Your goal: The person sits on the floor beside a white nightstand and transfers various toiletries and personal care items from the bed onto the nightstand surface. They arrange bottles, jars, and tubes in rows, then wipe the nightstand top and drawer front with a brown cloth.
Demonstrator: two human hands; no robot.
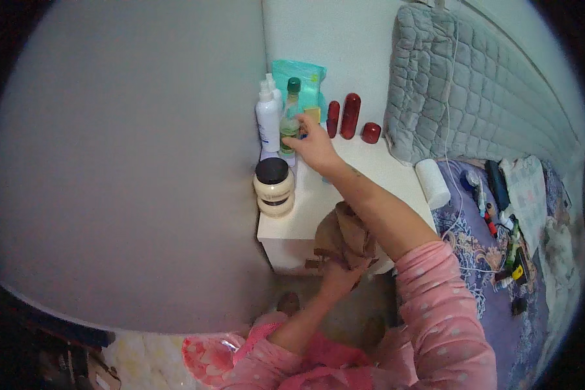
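Observation:
My right hand (317, 146) reaches over the white cabinet top, its thumb and fingers around a clear bottle with a dark green cap and green liquid (289, 129). White spray bottles (268, 122) stand just left of it, and a turquoise packet (300, 78) is behind. Nearer me, my left hand (339, 275) holds a brown cloth or soft bag (343, 234) at the cabinet's front edge. Two cream-coloured jars with dark lids (274, 187) are stacked at the left of the cabinet top.
Red rounded containers (350, 117) stand by the wall. A white roll (432, 184) lies at the right edge beside a bed with a patterned purple cover (468, 234) and several small items. A grey quilted pad (429, 87) leans behind. A large pale panel (126, 170) fills the left.

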